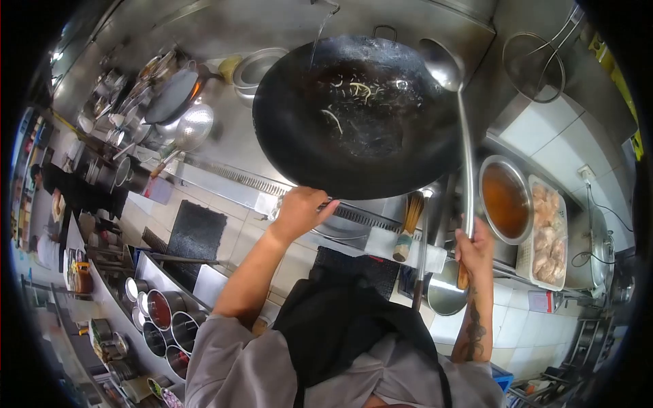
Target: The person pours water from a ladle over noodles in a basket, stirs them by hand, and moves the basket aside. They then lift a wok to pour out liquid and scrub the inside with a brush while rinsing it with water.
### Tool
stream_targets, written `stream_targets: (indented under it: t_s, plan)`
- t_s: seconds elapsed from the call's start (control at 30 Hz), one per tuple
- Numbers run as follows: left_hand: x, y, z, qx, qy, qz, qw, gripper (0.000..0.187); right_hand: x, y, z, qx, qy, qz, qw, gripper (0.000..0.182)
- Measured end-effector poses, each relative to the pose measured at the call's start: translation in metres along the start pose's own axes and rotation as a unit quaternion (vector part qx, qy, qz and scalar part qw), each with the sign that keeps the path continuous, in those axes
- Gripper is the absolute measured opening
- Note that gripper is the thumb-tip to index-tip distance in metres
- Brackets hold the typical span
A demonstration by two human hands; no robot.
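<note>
"Fingers: how do they stand?"

"Those of the left hand (301, 214) are closed at the wok (303, 146), on its near rim at 7 o'clock, thumb out along the edge; the underside of that grip is hidden; those of the right hand (478, 248) wrap the handle of the ladle (467, 149), near 5 o'clock."

"And the things, biggest first?"

"The wok, ahead of the body at 12 o'clock; the ladle along its right side, scoop at the 2 o'clock rim, touching or not I can't tell; the brush (409, 221), just outside at 5 o'clock; a thin stream of water (317, 39), falling in at 11 o'clock; pale scraps (362, 90), around the middle."

"Which step, then?"

"Rinsing, I'd judge; water running, scraps not yet out."

"What does the next move call for?"

"Probably a firm left grip and a controlled tilt; the ladle ready to push scraps along; no slop towards 6 o'clock."
</note>
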State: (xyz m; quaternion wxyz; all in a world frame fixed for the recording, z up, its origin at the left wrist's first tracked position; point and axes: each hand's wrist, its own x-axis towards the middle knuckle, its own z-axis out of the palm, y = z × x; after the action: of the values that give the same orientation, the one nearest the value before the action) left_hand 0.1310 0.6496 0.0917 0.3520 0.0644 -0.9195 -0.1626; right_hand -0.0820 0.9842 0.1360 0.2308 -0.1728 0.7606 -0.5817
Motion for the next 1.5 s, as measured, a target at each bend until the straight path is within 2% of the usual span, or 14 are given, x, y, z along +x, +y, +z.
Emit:
stream_targets:
  t_s: [0.3, 0.53, 0.67, 0.77, 0.83, 0.87, 0.93, 0.97, 1.0, 1.1, 1.2, 1.27, 1.4, 1.5]
  plan:
    - [0.001, -0.020, -0.013, -0.013, -0.028, -0.003, 1.000, 0.029, -0.004, -0.021, 0.051, 0.019, 0.025, -0.015, 0.999, 0.037]
    - [0.003, -0.023, -0.027, -0.039, -0.036, 0.046, 0.997, 0.024, -0.013, -0.042, 0.081, 0.003, 0.022, 0.038, 0.999, 0.034]
    - [0.001, -0.032, -0.029, -0.112, -0.084, 0.001, 0.990, 0.023, -0.023, -0.051, 0.103, -0.003, 0.028, 0.022, 0.999, 0.041]
    - [0.003, -0.018, -0.046, -0.172, -0.028, 0.003, 0.985, 0.030, -0.025, -0.061, 0.121, -0.027, -0.018, -0.005, 0.999, 0.043]
    - [0.005, 0.000, -0.059, -0.368, -0.088, -0.133, 0.916, 0.045, -0.023, -0.071, 0.148, -0.020, -0.036, -0.052, 0.998, 0.044]
    - [0.007, 0.008, -0.062, -0.480, -0.075, -0.202, 0.850, 0.048, -0.023, -0.081, 0.170, -0.038, -0.054, -0.088, 0.994, 0.053]
    - [0.019, 0.023, -0.068, -0.678, -0.037, -0.310, 0.666, 0.055, -0.019, -0.084, 0.196, -0.154, -0.165, -0.168, 0.960, 0.074]
    - [0.028, 0.028, -0.073, -0.700, 0.012, -0.240, 0.673, 0.053, -0.020, -0.092, 0.215, -0.157, -0.230, -0.264, 0.923, 0.079]
    - [0.026, 0.024, -0.074, -0.679, 0.066, -0.282, 0.675, 0.049, -0.023, -0.101, 0.235, -0.156, -0.292, -0.357, 0.874, 0.085]
    - [0.012, -0.003, -0.084, -0.593, 0.212, -0.404, 0.663, 0.035, -0.035, -0.121, 0.257, -0.171, -0.376, -0.356, 0.838, 0.083]
    - [-0.037, -0.067, -0.115, -0.513, 0.237, -0.498, 0.658, 0.031, -0.031, -0.102, 0.231, -0.163, -0.400, -0.258, 0.864, 0.073]
    - [-0.076, -0.113, -0.138, -0.491, 0.207, -0.542, 0.650, 0.035, -0.024, -0.065, 0.207, -0.099, -0.352, -0.217, 0.905, 0.067]
    - [-0.144, -0.211, -0.148, -0.525, 0.155, -0.573, 0.610, 0.041, -0.021, -0.013, 0.168, -0.204, -0.301, -0.084, 0.928, 0.063]
    - [-0.189, -0.293, -0.133, -0.548, 0.106, -0.589, 0.584, 0.038, -0.023, 0.005, 0.176, -0.300, -0.261, -0.022, 0.917, 0.061]
